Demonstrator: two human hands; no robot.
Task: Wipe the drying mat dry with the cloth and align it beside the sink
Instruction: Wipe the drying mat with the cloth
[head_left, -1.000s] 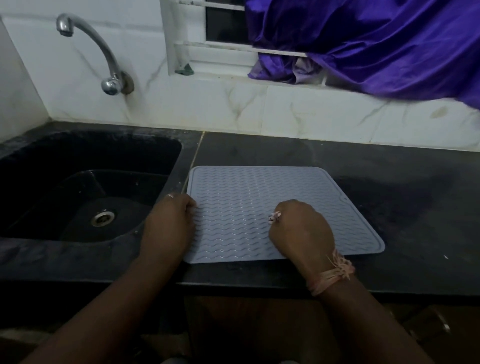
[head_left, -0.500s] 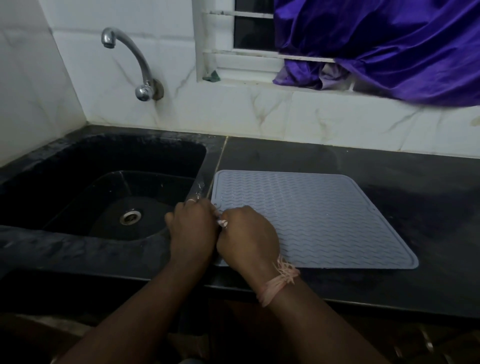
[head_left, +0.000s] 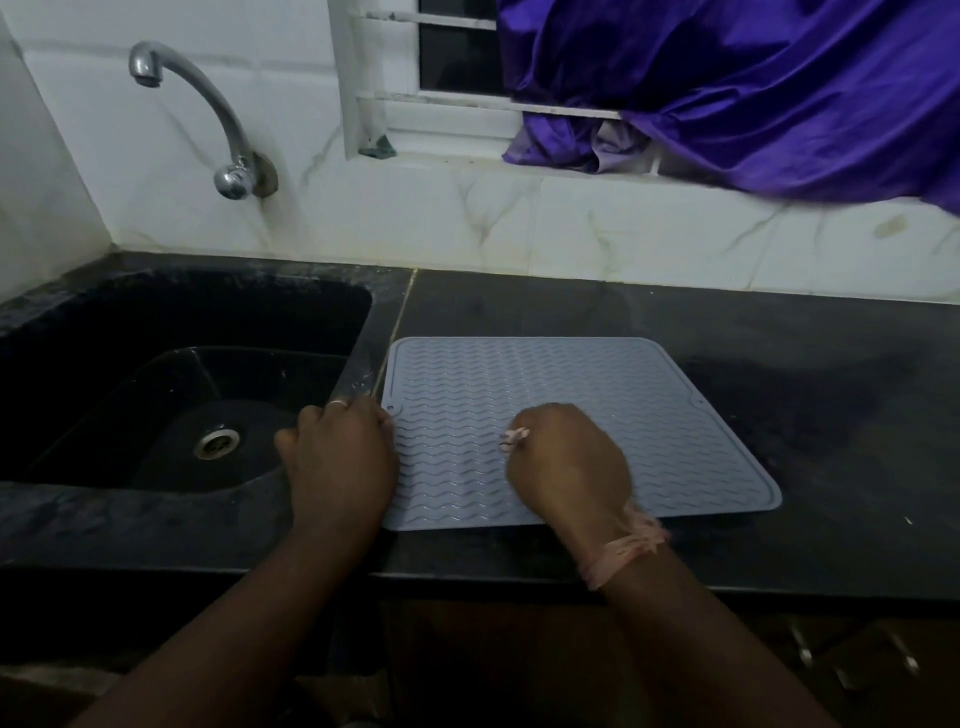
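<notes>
Right now the right hand (head_left: 569, 465) is curled into a fist on the mat (head_left: 561, 415), pinching a small pale scrap of cloth (head_left: 514, 435) btwn thumb and fingers, w/ a pink thread band (head_left: 621, 551) on the wrist behind it. Just left of those fingers, the left hand (head_left: 340, 460) has its fingers bent over the mat's left edge, pressing it down. Beyond both, the grey mat lies flat on the dark counter (head_left: 779, 332), its left edge just beside the sink (head_left: 171, 395); tap (head_left: 208, 119) and purple curtain (head_left: 753, 88) farther back.
</notes>
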